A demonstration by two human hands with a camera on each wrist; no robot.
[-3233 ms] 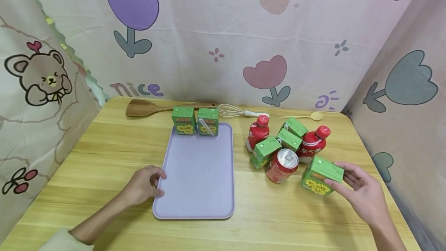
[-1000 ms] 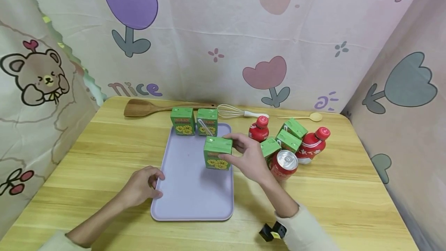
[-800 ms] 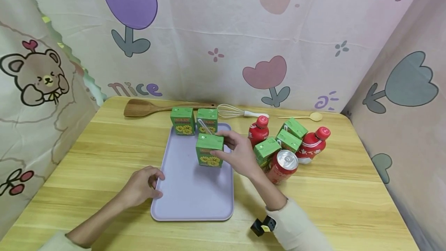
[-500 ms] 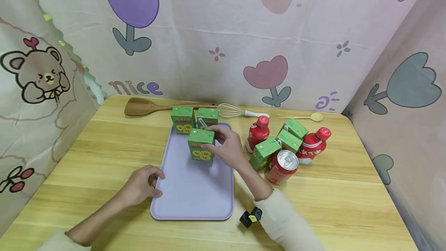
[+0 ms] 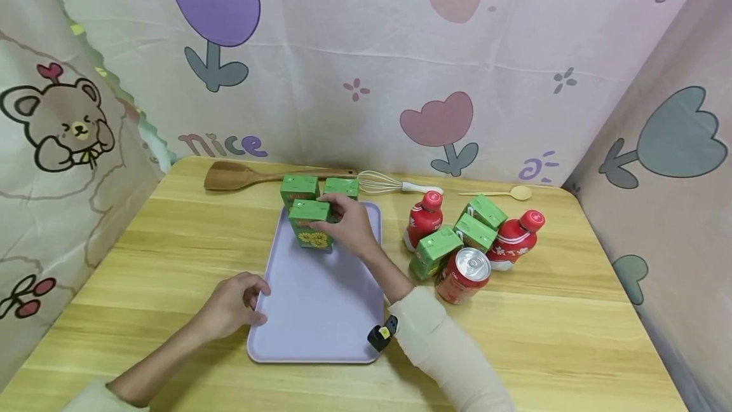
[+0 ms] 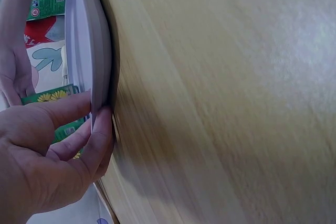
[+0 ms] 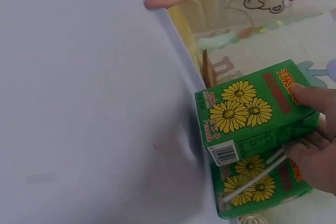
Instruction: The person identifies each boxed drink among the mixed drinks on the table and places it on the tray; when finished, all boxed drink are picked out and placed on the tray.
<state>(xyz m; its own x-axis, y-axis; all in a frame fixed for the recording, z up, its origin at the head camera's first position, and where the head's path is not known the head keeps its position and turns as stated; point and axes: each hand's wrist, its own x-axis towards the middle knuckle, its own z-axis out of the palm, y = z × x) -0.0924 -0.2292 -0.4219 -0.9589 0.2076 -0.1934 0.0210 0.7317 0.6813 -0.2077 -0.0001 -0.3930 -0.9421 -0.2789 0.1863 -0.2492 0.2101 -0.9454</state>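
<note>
Carries the green flower-print drink carton (image 5: pixel 312 231) farther left and back over the lilac tray (image 5: pixel 317 316), with long axis nearly upright, leftward of the pinching fingers of the right hand (image 5: pixel 350 224), gripping the rim with the left hand (image 5: pixel 231 305).

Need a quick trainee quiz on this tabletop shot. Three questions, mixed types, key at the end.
1. What does the left hand pinch by its edge? A) the whisk B) the tray C) the spoon
2. True or false: the red can stands outside the tray.
3. Fill in: the right hand holds a green ____ printed with yellow flowers.

Key:
1. B
2. True
3. carton
</note>
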